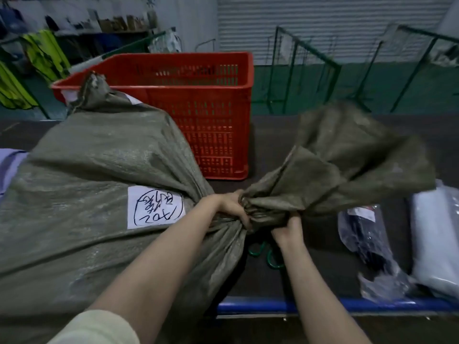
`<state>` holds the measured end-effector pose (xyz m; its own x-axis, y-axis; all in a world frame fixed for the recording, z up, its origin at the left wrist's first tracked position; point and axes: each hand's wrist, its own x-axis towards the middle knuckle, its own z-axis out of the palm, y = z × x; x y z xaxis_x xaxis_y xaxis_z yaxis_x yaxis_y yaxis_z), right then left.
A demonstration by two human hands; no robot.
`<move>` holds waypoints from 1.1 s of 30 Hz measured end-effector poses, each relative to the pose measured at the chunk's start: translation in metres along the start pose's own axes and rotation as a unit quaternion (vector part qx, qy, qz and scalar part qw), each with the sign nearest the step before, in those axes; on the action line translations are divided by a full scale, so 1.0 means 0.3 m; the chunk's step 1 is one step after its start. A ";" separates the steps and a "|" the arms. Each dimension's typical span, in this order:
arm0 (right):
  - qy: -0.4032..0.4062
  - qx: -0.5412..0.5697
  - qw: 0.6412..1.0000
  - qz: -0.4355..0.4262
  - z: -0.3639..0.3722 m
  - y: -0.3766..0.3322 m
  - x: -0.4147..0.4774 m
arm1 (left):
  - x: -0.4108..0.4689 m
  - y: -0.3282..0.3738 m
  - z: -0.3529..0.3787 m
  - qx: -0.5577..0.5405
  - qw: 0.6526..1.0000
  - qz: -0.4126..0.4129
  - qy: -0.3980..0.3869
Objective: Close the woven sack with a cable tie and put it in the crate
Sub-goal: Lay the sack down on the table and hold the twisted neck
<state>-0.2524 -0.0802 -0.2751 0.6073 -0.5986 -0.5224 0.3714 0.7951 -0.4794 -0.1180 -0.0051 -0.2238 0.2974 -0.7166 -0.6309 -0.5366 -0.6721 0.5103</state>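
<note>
Sack point(94, 184) lies full on the worktop point(270, 145), just in front of the red crate point(198, 100). Left hand point(232, 207) and right hand point(289, 225) are both clamped on the gathered neck, and loose mouth fabric point(347, 165) flares out to the right. No tie visible on the neck. Risks: freeing a hand to reach a tie lets the bunch spread. Green loops point(260, 252) under the neck may be ties, can't confirm. Heavy sack could snag the crate rim on the lift.
</note>
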 end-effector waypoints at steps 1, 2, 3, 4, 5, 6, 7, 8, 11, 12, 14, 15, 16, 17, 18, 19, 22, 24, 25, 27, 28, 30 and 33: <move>0.018 -0.015 0.999 0.026 -0.034 -0.002 0.003 | 0.013 0.009 0.009 0.068 0.997 -0.013 0.034; 0.033 -0.030 0.998 0.049 -0.057 -0.011 -0.001 | 0.027 0.015 0.017 0.124 0.990 -0.013 0.065; 0.036 -0.045 0.997 0.061 -0.071 -0.024 -0.004 | 0.026 0.027 0.020 0.162 0.983 -0.008 0.080; 0.033 -0.054 0.996 0.058 -0.078 -0.043 -0.002 | 0.029 0.039 0.016 0.183 0.980 -0.002 0.083; 0.026 -0.052 0.997 0.051 -0.080 -0.056 -0.005 | 0.032 0.051 0.007 0.194 0.978 -0.001 0.074; 0.020 -0.048 0.998 0.046 -0.078 -0.066 -0.009 | 0.031 0.067 -0.002 0.208 0.976 -0.002 0.060; 0.015 -0.047 0.998 0.045 -0.075 -0.071 -0.012 | 0.031 0.082 -0.008 0.228 0.972 -0.006 0.051; 0.012 -0.048 0.998 0.043 -0.078 -0.082 -0.017 | 0.034 0.110 -0.007 0.254 0.966 -0.003 0.047; 0.006 -0.043 0.998 0.049 -0.093 -0.095 -0.008 | 0.039 0.190 0.026 0.302 0.951 0.012 0.066; 0.003 -0.046 0.998 0.043 -0.091 -0.096 -0.004 | 0.049 0.212 0.051 0.301 0.950 0.023 0.076; 0.027 -0.095 0.995 0.001 -0.066 -0.101 0.005 | 0.076 0.247 0.109 0.279 0.954 0.050 0.100; 0.052 -0.138 0.989 -0.033 -0.053 -0.113 0.008 | 0.096 0.259 0.137 0.267 0.951 0.073 0.139; 0.063 -0.170 0.981 -0.068 -0.038 -0.127 0.003 | 0.109 0.265 0.159 0.255 0.940 0.102 0.200; 0.057 -0.195 0.973 -0.105 -0.025 -0.142 -0.003 | 0.114 0.263 0.174 0.244 0.921 0.131 0.275; 0.037 -0.221 0.965 -0.137 -0.016 -0.159 -0.010 | 0.117 0.255 0.187 0.238 0.896 0.155 0.341; 0.015 -0.245 0.956 -0.164 -0.023 -0.170 -0.007 | 0.123 0.249 0.199 0.237 0.871 0.176 0.392; 0.017 -0.255 0.959 -0.120 -0.079 -0.180 0.025 | 0.161 0.237 0.214 0.293 0.828 0.182 0.442; 0.076 -0.256 0.964 0.006 -0.131 -0.186 0.048 | 0.191 0.234 0.221 0.319 0.889 0.109 0.311; 0.100 -0.258 0.958 0.074 -0.144 -0.192 0.050 | 0.208 0.224 0.222 0.326 0.916 0.058 0.225; 0.121 -0.261 0.945 0.154 -0.177 -0.216 0.042 | 0.233 0.207 0.223 0.344 0.930 -0.008 0.125; 0.121 -0.276 0.939 0.168 -0.194 -0.239 0.026 | 0.248 0.204 0.230 0.352 0.929 -0.014 0.116; 0.128 -0.351 0.916 0.147 -0.216 -0.298 0.015 | 0.263 0.202 0.228 0.354 0.926 -0.007 0.132; 0.230 -0.591 0.772 -0.034 -0.224 -0.396 0.016 | 0.263 0.208 0.229 0.347 0.928 0.004 0.139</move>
<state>-0.3408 -0.1840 -0.2679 0.1999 -0.8228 -0.5319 -0.6739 0.2786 -0.6842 -0.1822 -0.0907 -0.2819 0.4313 -0.8062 -0.4049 -0.8901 -0.4536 -0.0450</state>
